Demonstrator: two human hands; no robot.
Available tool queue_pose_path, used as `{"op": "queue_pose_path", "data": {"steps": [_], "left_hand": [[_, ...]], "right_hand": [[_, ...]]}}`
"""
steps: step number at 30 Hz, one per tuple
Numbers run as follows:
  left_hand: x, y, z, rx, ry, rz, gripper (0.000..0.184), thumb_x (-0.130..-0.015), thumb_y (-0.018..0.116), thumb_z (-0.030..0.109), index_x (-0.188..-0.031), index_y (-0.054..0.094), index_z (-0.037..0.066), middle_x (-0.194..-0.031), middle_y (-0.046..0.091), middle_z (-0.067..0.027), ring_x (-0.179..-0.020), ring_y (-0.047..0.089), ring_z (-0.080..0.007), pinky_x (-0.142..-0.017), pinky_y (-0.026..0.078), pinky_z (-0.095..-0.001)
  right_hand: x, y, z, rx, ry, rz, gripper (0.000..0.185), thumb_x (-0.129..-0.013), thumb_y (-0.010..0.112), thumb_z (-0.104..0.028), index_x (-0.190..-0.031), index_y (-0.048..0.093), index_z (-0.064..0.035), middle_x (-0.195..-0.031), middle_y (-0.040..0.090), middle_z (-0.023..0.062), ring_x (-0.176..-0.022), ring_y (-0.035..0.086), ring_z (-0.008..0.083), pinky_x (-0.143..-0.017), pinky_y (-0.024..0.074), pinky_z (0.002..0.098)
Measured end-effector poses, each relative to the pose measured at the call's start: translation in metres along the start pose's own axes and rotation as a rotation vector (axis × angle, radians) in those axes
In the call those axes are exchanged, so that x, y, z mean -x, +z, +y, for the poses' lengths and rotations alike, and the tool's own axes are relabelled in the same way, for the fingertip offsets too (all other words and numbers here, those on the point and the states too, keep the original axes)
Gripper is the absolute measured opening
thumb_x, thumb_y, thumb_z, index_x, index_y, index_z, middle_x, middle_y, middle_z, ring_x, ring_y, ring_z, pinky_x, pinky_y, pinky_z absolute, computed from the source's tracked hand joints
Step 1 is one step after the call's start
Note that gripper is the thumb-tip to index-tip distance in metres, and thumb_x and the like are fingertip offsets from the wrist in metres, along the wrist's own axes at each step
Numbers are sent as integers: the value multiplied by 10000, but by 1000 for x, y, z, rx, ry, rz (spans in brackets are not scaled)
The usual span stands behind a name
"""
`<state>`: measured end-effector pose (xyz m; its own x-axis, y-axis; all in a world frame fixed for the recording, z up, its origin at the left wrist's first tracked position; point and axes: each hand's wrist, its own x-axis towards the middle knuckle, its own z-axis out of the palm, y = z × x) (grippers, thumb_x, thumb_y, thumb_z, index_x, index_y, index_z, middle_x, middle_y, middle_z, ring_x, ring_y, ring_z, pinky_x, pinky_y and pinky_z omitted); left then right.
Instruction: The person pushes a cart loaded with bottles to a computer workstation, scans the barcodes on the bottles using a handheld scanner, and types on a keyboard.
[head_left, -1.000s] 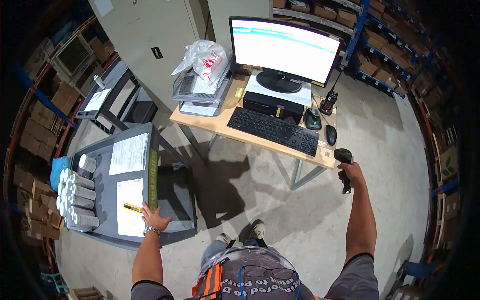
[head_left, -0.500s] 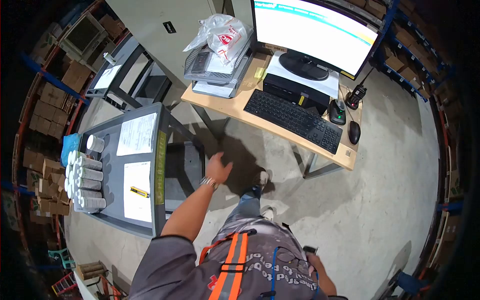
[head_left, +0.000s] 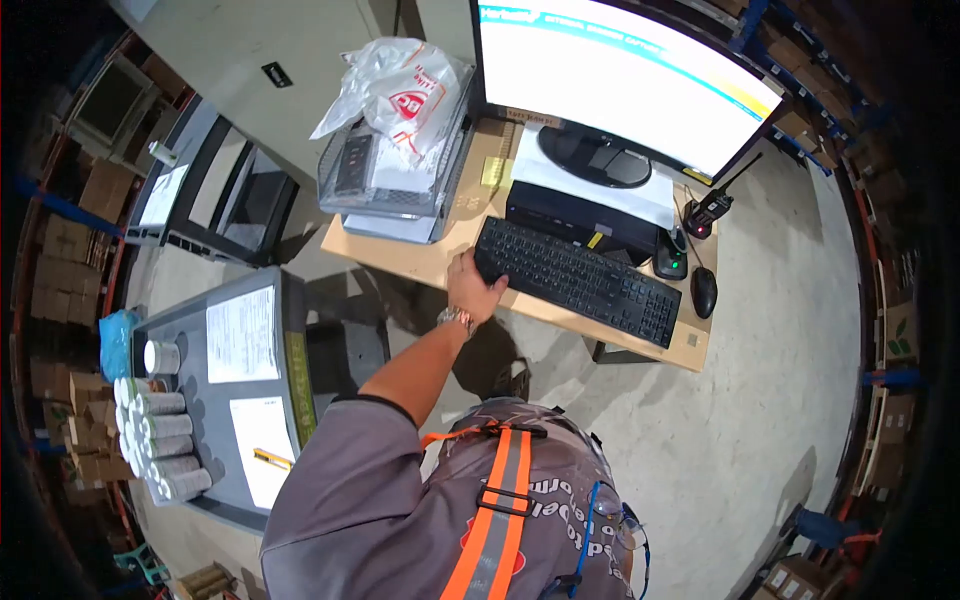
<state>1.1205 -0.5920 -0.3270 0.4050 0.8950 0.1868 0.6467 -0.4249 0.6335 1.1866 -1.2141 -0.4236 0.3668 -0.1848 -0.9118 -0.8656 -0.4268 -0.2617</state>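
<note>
My left hand [head_left: 474, 287], with a watch on the wrist, reaches the left end of the black keyboard [head_left: 580, 282]. Its fingers lie at the keyboard's left edge and the thumb is spread apart at the front corner. The keyboard rests along the front of the wooden desk [head_left: 400, 258]. Behind it are a black computer case [head_left: 570, 222] and a lit monitor [head_left: 620, 85]. My right hand is hidden beside my body, past the hanging glasses and blue cord.
Right of the keyboard are a mouse [head_left: 704, 292], a scanner in its cradle [head_left: 670, 258] and a two-way radio [head_left: 708, 212]. A mesh tray [head_left: 385, 195] carries a plastic bag [head_left: 400, 95]. At left, a grey cart [head_left: 200, 330] holds white bottles [head_left: 165, 440], papers and a yellow cutter [head_left: 272, 459].
My left hand has moved from above the floor, between cart and desk, up to the keyboard's left end. The view has come closer to the desk. My right hand has gone out of sight.
</note>
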Motion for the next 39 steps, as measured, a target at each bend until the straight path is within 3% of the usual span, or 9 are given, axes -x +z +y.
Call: {"op": "queue_pose_path", "data": {"steps": [5,14,15,18,21,24,32,39], "left_hand": [[7,6,-4,7,24,22,837,-671,802,264,-1322,381,-52,-1279,444,-255,-1186,428,-420,-1042,341,-473],[1,12,-4,34,35,47,771,-703,771,260,-1305,405,-55,-1247,458,-252,-1161,435,-419,-1025,338,-490],[3,9,-5,-8,35,59,767,-707,766,252,-1309,400,-53,-1246,455,-249,-1158,434,-417,-1023,338,-490],[2,5,2,-21,0,47,767,-712,761,242,-1321,390,-42,-1251,449,-245,-1165,428,-415,-1026,335,-488],[2,7,1,-13,-1,49,771,-709,761,235,-1329,387,-31,-1246,452,-242,-1164,429,-416,-1023,336,-489],[1,5,3,-36,-12,32,774,-706,765,235,-1331,390,-23,-1249,454,-240,-1163,432,-415,-1021,340,-485],[1,6,2,-11,-51,27,781,-694,770,232,-1336,393,-3,-1254,450,-220,-1161,427,-396,-1018,340,-480],[-1,3,3,-15,-39,13,791,-684,771,236,-1339,393,3,-1254,444,-214,-1161,423,-390,-1013,341,-477]], "right_hand": [[-2,10,-5,-7,-8,4,144,-807,649,-149,-864,606,-23,-699,643,176,-518,615,270,-479,517,402],[-21,16,-28,-14,-3,18,135,-823,628,-155,-877,609,-34,-703,646,171,-525,615,268,-487,519,401],[22,29,-48,-147,-165,14,141,-824,628,-171,-868,604,-39,-699,651,146,-532,618,257,-490,516,378],[52,42,-68,-156,-189,57,176,-821,635,-180,-894,605,-23,-699,654,145,-538,620,256,-491,514,356],[-21,23,-30,-134,-75,74,181,-811,644,-177,-880,621,-11,-678,628,129,-532,615,250,-499,514,333],[-95,-1,16,-77,-152,0,178,-798,656,-179,-840,637,-6,-697,604,100,-583,633,244,-539,519,336],[-28,24,-12,-69,-92,55,185,-794,658,-179,-840,640,-1,-721,607,96,-627,644,247,-569,523,332],[-30,27,-14,-79,-106,64,190,-790,660,-179,-840,643,3,-742,609,92,-665,654,249,-596,527,329]]}}
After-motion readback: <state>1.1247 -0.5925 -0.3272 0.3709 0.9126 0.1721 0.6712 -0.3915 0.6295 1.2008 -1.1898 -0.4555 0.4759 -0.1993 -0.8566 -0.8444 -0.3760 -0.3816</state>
